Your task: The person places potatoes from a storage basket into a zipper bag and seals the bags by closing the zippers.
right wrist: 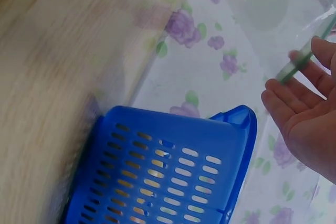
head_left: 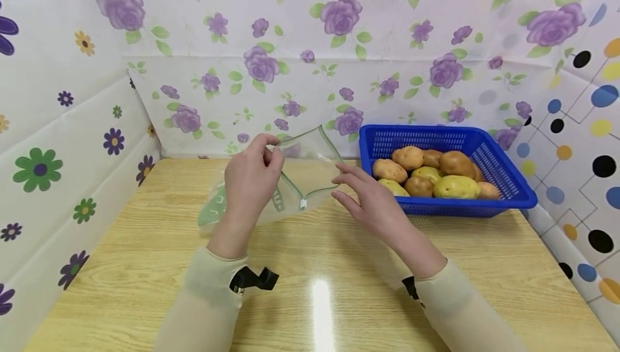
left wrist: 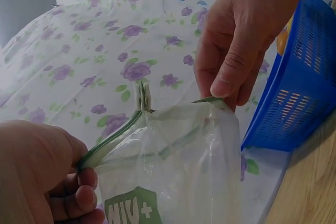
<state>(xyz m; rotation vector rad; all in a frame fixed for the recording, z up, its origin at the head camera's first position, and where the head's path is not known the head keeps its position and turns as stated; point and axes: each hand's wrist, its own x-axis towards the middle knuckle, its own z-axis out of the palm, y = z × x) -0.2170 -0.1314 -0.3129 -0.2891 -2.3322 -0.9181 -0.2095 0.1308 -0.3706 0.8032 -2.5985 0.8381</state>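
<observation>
A clear zip bag [head_left: 310,171] with green edging is held with its mouth spread, above the wooden table. Its white slider [head_left: 303,203] sits on the near edge, between the hands. My left hand [head_left: 256,171] pinches the left side of the bag's mouth between thumb and curled fingers. On the opposite side my right hand [head_left: 370,201] holds the green edge, its thumb [left wrist: 223,86] in front and fingers behind. Green print [left wrist: 134,205] shows on the bag's front, and its lower part trails left behind my left hand.
A blue perforated basket [head_left: 450,208] stands at the back right, close beyond my right hand. Several brown and yellowish potatoes [head_left: 455,186] fill its bottom. Flowered and dotted sheets [head_left: 261,64] wall the table [head_left: 310,287] at the back and sides.
</observation>
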